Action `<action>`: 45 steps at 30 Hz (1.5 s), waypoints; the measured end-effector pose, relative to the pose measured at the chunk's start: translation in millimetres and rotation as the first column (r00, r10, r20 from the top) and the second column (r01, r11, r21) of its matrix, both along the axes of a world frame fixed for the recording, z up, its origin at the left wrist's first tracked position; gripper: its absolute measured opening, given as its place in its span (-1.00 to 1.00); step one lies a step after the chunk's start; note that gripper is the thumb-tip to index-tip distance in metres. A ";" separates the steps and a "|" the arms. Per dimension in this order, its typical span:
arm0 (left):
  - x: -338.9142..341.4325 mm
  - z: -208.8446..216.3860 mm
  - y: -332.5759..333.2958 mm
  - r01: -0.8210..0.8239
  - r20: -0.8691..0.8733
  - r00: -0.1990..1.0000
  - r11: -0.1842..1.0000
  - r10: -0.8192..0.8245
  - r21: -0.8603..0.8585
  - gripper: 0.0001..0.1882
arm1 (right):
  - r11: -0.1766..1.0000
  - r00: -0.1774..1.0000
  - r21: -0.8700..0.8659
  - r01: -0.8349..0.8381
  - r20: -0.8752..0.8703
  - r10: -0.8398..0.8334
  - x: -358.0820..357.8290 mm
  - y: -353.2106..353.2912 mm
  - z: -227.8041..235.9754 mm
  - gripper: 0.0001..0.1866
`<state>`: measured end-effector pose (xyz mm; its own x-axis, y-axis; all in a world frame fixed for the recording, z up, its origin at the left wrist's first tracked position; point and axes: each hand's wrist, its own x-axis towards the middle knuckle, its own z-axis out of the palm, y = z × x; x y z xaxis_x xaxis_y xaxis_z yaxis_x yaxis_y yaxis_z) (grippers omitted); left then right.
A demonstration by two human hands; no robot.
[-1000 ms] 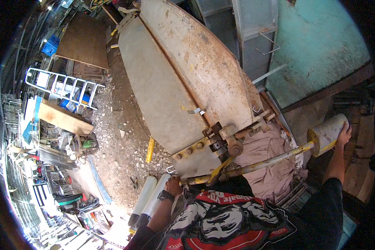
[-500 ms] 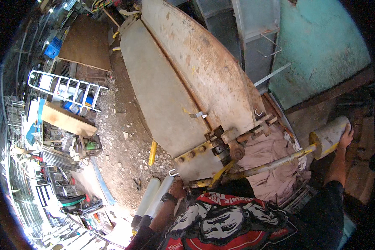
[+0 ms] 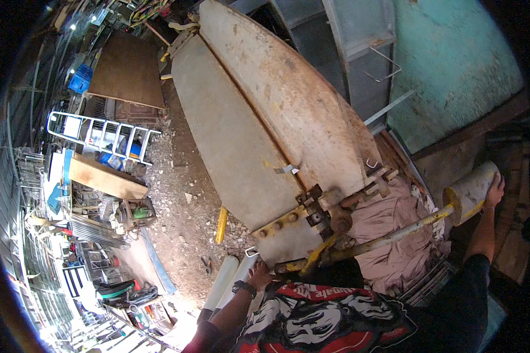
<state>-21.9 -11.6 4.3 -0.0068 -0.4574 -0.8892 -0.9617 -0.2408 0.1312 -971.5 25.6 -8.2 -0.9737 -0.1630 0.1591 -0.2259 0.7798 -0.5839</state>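
Note:
A long sheet-metal folding machine (image 3: 229,135) runs away from me, with a flat grey leaf and a rusty, pale leaf beside it. At its near end are bolts and a greasy hinge block (image 3: 315,206). From there a worn yellow bar (image 3: 388,238) extends right to a cylindrical counterweight (image 3: 474,191). My right hand (image 3: 496,191) grips the counterweight's outer end. My left hand (image 3: 260,275), with a watch on the wrist, has its fingers spread by the machine's near edge, holding nothing; two pale tubes (image 3: 232,282) are beside it.
A crumpled pinkish cloth (image 3: 388,226) lies under the bar. To the left are a gravelly floor (image 3: 185,182), a yellow post (image 3: 221,225), pliers (image 3: 206,265), a stepladder (image 3: 103,135) and workshop clutter. Metal cabinets (image 3: 359,35) and a green panel (image 3: 453,76) stand at the right.
The whole view has shifted slightly, so most things appear farther right and lower. My left hand's fingers now show spread. My right hand stays on the counterweight.

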 end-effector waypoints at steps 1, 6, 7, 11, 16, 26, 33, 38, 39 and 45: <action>4.0 -3.0 4.9 -0.004 -0.027 1.000 0.999 0.003 -0.051 0.22 | 1.000 1.000 0.025 0.009 0.019 -0.010 -2.6 -0.4 -1.0 -0.02; -26.7 26.1 -8.6 -0.189 -0.074 0.981 0.976 0.182 -0.109 0.22 | 0.993 0.989 0.044 -0.105 0.113 0.100 -27.5 13.6 -28.9 0.00; -30.4 42.0 -9.8 -0.192 -0.075 0.980 0.973 0.184 -0.128 0.18 | 0.990 0.987 0.058 -0.129 0.109 0.122 -34.3 7.5 -31.9 0.00; -29.3 17.1 -16.1 -0.171 -0.159 0.975 0.982 0.156 -0.081 0.11 | 0.986 0.995 0.138 -0.097 0.049 0.091 -102.7 47.5 -3.0 0.04; -11.6 -8.8 -5.1 -0.139 -0.159 0.980 0.985 0.121 -0.106 0.11 | 0.995 0.992 0.043 -0.093 0.085 0.089 -73.1 41.2 6.5 0.06; -9.5 -42.9 -12.3 -0.097 -0.250 0.966 0.987 0.063 -0.125 0.14 | 0.993 0.979 0.066 -0.100 -0.172 0.111 -11.1 37.4 110.1 -0.07; 3.9 -107.8 -28.8 0.141 -0.306 0.941 0.989 -0.147 -0.042 0.05 | 0.980 0.969 0.182 -0.076 -0.218 0.115 25.0 56.6 212.4 -0.03; 42.9 -138.7 -52.5 0.189 -0.604 0.747 0.960 -0.277 -0.207 -0.34 | 0.959 0.944 0.285 0.000 -0.316 0.094 60.6 59.2 267.0 -0.15; 37.1 -120.6 -72.2 0.235 -0.608 0.744 0.960 -0.279 -0.153 -0.42 | 0.944 0.935 0.318 0.088 -0.354 0.032 55.9 91.1 294.6 -0.13; 140.7 -130.8 -133.1 0.138 -0.564 0.779 0.952 -0.274 -0.272 -0.56 | 0.952 0.890 0.213 0.221 -0.442 -0.108 157.0 63.8 361.5 -0.16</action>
<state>118.8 -144.7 -126.5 -0.6122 -0.5531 -0.5650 -0.7020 0.0514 0.7103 -814.5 89.4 353.3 -0.8396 -0.0960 0.5346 -0.2610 0.9345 -0.2422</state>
